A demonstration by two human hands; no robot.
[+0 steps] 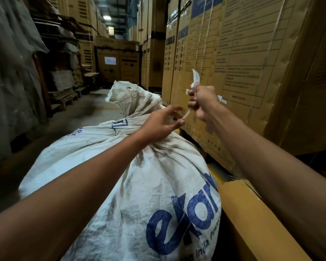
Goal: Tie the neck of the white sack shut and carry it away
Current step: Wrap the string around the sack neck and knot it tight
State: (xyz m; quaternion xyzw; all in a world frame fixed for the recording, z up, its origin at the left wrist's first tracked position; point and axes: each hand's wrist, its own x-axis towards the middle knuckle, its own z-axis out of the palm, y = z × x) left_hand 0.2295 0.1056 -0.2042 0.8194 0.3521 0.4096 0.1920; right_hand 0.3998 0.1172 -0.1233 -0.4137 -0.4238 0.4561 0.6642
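The white sack [132, 185] lies on its side on the warehouse floor [94, 110], close against stacked cardboard cartons [233, 53]. The left hand [158, 127] rests at the gathered neck [132, 119], fingertips pinching a pale tie strip [186, 113]. The right hand [203, 102] is clenched around the strip higher up.

Over the gathered neck of the white sack [132, 166], the right hand [203, 102] grips a pale strip [195, 78], which the left hand [158, 125] seems to pinch lower down, beside stacked cardboard boxes [233, 53].
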